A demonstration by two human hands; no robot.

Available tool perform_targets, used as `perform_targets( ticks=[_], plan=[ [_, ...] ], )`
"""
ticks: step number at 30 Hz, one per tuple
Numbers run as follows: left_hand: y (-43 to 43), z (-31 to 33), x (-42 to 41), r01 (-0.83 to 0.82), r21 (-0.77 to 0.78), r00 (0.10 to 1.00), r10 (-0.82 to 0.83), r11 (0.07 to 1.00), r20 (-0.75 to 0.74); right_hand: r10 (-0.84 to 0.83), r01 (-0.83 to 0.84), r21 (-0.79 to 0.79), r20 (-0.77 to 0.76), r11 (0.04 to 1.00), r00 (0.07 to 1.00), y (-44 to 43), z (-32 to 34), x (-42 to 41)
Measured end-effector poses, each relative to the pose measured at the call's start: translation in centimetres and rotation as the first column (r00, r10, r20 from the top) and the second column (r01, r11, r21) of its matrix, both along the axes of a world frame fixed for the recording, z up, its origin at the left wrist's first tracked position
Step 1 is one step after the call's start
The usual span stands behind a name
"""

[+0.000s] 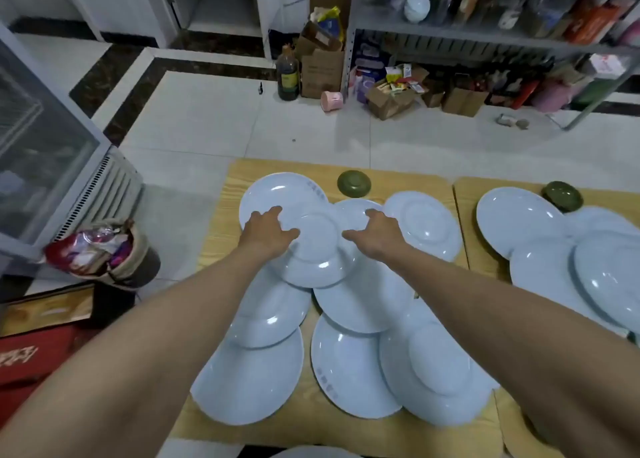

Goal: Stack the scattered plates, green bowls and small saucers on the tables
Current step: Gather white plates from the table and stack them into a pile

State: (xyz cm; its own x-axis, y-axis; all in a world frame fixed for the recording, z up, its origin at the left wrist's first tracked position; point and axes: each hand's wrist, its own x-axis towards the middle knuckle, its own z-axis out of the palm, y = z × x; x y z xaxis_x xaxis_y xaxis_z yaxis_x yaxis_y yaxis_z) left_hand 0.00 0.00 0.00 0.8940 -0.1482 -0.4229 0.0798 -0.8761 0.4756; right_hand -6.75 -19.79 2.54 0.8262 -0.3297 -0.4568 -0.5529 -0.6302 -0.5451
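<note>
Several pale blue plates lie scattered and overlapping on two wooden tables. My left hand [268, 230] and my right hand [375, 234] grip opposite edges of an upside-down plate [317, 248] that rests on top of the others near the middle of the left table [214, 222]. An upright plate [277, 194] lies under my left fingers, another plate [427, 225] lies upside down to the right. One green bowl [354, 182] sits upside down at the far edge of the left table. A second green bowl [561, 195] sits on the right table [465, 197] beside more plates [519, 225].
A full rubbish bin [104, 255] stands on the floor left of the table, with a glass-fronted cabinet [45, 145] behind it. Cardboard boxes [322, 66], a dark bottle [287, 74], a pink cup [331, 101] and a cluttered metal shelf [485, 27] line the far wall.
</note>
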Motion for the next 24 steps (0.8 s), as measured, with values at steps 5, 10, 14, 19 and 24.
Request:
perform_targets(
  ticks=[5, 10, 14, 19, 24],
  plan=[
    [0.5, -1.5, 0.1, -0.047, -0.008, 0.996, 0.047, 0.999, -0.082, -0.174, 0.18, 0.097, -0.069, 0.979, 0.982, 0.9, -2.2, 0.2],
    [0.3, -1.8, 0.0, -0.069, -0.044, 0.995, 0.066, 0.997, -0.079, -0.304, 0.318, 0.179, -0.101, 0.931, 0.947, 1.6, -4.0, 0.3],
    [0.5, -2.2, 0.2, -0.135, -0.058, 0.988, 0.13, 0.989, -0.084, -0.345, 0.365, 0.202, -0.13, 0.909, 0.93, 2.1, -4.8, 0.6],
    [0.6, -2.6, 0.1, -0.207, -0.079, 0.976, 0.2, 0.975, -0.088, -0.394, 0.412, 0.208, -0.125, 0.887, 0.911, 2.3, -5.1, 0.7],
    [0.5, -2.3, 0.1, -0.325, -0.111, 0.942, 0.311, 0.939, -0.127, -0.419, 0.444, 0.219, -0.15, 0.869, 0.895, 2.4, -4.7, 0.8]
  ],
)
